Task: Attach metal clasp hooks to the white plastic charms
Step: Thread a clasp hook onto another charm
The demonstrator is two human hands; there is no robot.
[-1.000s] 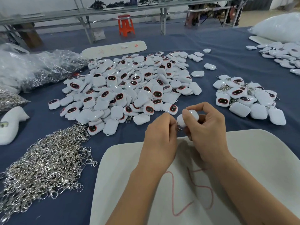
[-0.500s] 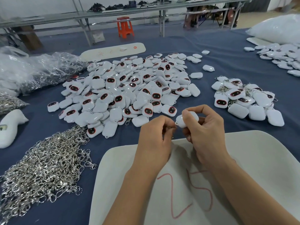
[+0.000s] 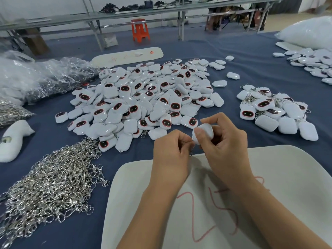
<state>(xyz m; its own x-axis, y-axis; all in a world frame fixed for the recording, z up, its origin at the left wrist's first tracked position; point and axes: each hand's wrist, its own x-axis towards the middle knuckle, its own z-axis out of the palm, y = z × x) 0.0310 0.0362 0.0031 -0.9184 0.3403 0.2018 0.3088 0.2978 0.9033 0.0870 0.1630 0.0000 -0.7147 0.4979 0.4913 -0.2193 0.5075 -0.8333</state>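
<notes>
My right hand [image 3: 224,144] has its fingers curled around a white plastic charm [image 3: 204,132], held just above the near white board [image 3: 287,186], while my left hand [image 3: 172,155] pinches a small metal clasp hook [image 3: 191,147] against the charm's lower edge. The big heap of loose charms [image 3: 143,97] lies beyond my hands on the blue tabletop [image 3: 242,69]. The pile of clasp hooks [image 3: 48,186] sits to my left, and finished charms [image 3: 276,112] are stacked to my right.

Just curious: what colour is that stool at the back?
Orange stool, clearest in the head view.
</notes>
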